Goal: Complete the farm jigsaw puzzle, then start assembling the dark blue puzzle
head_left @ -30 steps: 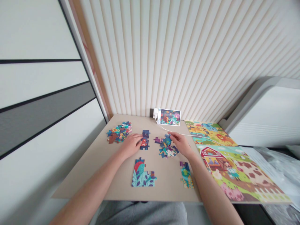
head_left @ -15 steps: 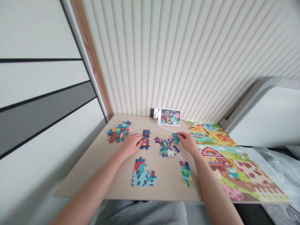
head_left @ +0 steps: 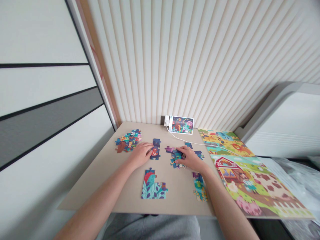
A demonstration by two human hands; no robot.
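Note:
My left hand (head_left: 141, 154) lies on the table with its fingers stretched out, fingertips at the left edge of a joined strip of dark blue jigsaw pieces (head_left: 156, 142) with a red figure. Over a loose pile of jigsaw pieces (head_left: 174, 154) rests my right hand (head_left: 190, 158), thumb and fingers apart; it covers part of the pile. One blue piece (head_left: 188, 145) lies just beyond that hand, and another blue piece (head_left: 199, 154) to its right. Nearer me are a joined teal leaf section (head_left: 153, 189) and a joined upright strip (head_left: 199, 186), partly hidden by my right wrist.
A second pile of pieces (head_left: 130, 140) is at the table's back left. Against the pleated wall leans a picture card (head_left: 182, 125) beside a white charger (head_left: 167, 120), whose cable (head_left: 181, 139) runs right. Two finished puzzles, a farm scene (head_left: 257, 186) and an animal scene (head_left: 225, 141), lie at right.
My right hand has moved left from the blue piece at the pile's far right edge onto the pile. A blue piece now shows right of that hand. My left hand stays put.

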